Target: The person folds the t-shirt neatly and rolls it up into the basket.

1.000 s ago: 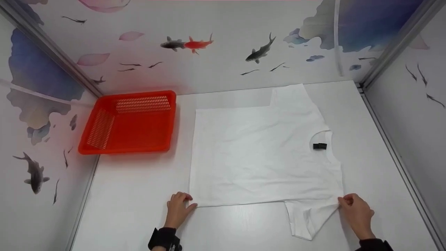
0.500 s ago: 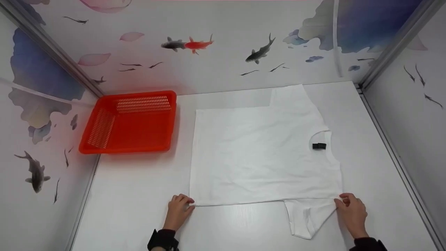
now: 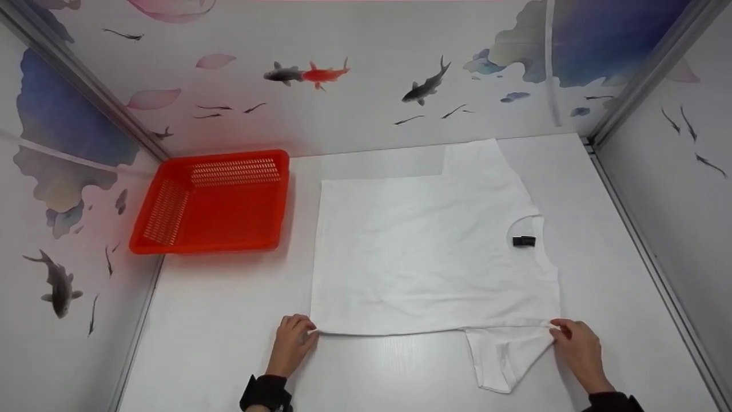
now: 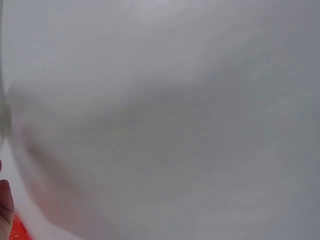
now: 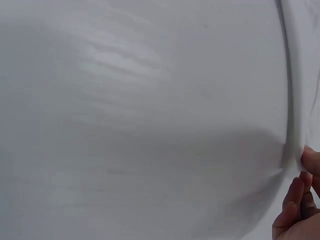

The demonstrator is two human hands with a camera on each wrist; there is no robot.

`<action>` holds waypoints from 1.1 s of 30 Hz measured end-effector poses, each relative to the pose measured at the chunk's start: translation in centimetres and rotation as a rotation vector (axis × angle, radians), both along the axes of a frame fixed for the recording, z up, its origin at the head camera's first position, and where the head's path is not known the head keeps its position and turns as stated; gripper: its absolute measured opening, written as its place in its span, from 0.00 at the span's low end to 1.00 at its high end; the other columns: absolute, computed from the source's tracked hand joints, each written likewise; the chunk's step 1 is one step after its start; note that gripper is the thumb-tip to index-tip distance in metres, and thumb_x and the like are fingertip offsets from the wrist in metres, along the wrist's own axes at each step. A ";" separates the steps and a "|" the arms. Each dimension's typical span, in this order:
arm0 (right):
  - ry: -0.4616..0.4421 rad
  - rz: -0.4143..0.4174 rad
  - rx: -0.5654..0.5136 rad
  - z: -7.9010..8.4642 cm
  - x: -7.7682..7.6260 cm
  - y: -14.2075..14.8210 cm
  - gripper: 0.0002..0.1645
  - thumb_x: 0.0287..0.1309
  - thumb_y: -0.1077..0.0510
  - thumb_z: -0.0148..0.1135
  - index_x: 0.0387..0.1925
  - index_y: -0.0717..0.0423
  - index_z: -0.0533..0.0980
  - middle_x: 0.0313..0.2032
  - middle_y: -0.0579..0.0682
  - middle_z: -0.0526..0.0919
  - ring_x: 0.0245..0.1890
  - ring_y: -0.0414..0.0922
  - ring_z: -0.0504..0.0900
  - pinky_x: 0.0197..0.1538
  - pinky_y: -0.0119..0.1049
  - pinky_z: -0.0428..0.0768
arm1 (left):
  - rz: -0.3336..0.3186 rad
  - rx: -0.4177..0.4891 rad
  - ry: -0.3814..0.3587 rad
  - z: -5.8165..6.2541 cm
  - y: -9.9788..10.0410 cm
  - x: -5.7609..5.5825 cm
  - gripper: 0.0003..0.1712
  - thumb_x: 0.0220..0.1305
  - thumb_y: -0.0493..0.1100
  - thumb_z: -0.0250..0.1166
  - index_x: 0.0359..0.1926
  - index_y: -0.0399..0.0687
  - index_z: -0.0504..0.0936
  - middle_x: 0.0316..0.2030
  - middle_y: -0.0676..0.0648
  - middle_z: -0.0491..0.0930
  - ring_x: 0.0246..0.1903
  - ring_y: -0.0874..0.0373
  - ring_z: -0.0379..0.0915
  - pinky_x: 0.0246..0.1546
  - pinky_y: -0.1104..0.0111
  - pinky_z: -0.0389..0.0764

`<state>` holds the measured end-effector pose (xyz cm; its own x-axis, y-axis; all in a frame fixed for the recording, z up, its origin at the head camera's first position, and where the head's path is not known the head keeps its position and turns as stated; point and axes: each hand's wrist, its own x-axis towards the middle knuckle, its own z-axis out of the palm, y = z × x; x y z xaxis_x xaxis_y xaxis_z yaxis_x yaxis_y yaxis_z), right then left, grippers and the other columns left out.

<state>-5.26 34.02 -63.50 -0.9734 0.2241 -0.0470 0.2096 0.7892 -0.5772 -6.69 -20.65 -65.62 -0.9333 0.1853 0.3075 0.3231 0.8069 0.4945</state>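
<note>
A white short-sleeved T-shirt [image 3: 412,246] lies spread flat, its neckline toward the right and its hem toward the left. At the near hem corner my left hand [image 3: 291,340] pinches the cloth between thumb and fingers. My right hand [image 3: 580,352] pinches the near shoulder, just where the sleeve [image 3: 497,357] folds out toward me. In the right wrist view, thumb and fingertips [image 5: 310,160] grip a raised fold of cloth. Only a bit of the left fingers [image 4: 6,200] shows at the edge of the left wrist view. A small black label [image 3: 524,241] sits inside the collar.
A red plastic basket [image 3: 209,250] with slotted sides stands at the back left of the white table [image 3: 229,309]. Walls printed with fish and petals enclose the back [image 3: 366,126] and both sides. The shirt's far sleeve reaches the back wall.
The shirt's near edge has shifted slightly away from me with my left hand. My right hand has moved slightly left, still holding the shoulder. The basket has not moved.
</note>
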 end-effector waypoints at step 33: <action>0.264 0.052 -0.056 3.4 -10.4 0.9 0.09 0.63 0.65 0.61 0.37 0.72 0.80 0.28 0.61 0.80 0.26 0.31 0.67 0.30 0.20 0.61 | 0.053 0.265 -0.207 4.5 0.0 -12.7 0.07 0.60 0.29 0.66 0.40 0.28 0.84 0.31 0.39 0.81 0.31 0.47 0.76 0.32 0.65 0.78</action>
